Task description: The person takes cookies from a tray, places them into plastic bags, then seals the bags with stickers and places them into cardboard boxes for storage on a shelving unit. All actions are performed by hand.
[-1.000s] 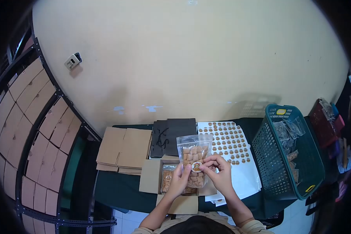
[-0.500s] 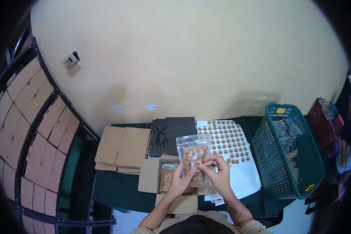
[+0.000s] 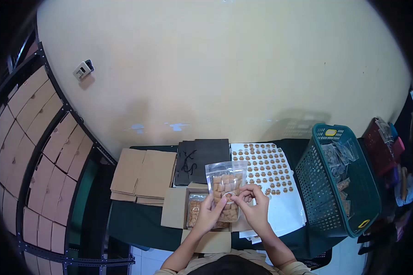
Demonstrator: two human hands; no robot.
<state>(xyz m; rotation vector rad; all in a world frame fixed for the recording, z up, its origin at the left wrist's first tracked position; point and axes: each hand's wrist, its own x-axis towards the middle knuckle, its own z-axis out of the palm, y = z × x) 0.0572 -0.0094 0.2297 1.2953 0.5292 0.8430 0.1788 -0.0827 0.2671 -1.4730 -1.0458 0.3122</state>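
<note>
A clear zip pouch [image 3: 226, 176] of small brown pillow-shaped snack pieces stands upright in front of me, over an open cardboard box [image 3: 173, 208]. My left hand [image 3: 207, 216] grips the pouch's lower left side, its thumb lying across the front. On the pouch's front is a round brown-and-white sticker [image 3: 229, 197]. My right hand [image 3: 256, 206] has its fingers curled, with the thumb and index finger closed at the sticker's right edge; both thumbs touch it. Inside the box, partly hidden by the held pouch, lies another filled pouch [image 3: 195, 211] with a similar sticker.
Sheets of round stickers [image 3: 287, 208] lie right of the box. A green basket [image 3: 319, 201] with clear packets stands farther right. Flattened cardboard boxes [image 3: 153, 169] and a black folded piece [image 3: 211, 153] lie behind. Shelves of boxes [image 3: 46, 183] rise at left.
Both hands and the pouch sit slightly lower and to the left in view. The thumbs stay on the sticker, and the grip looks nearly the same.
</note>
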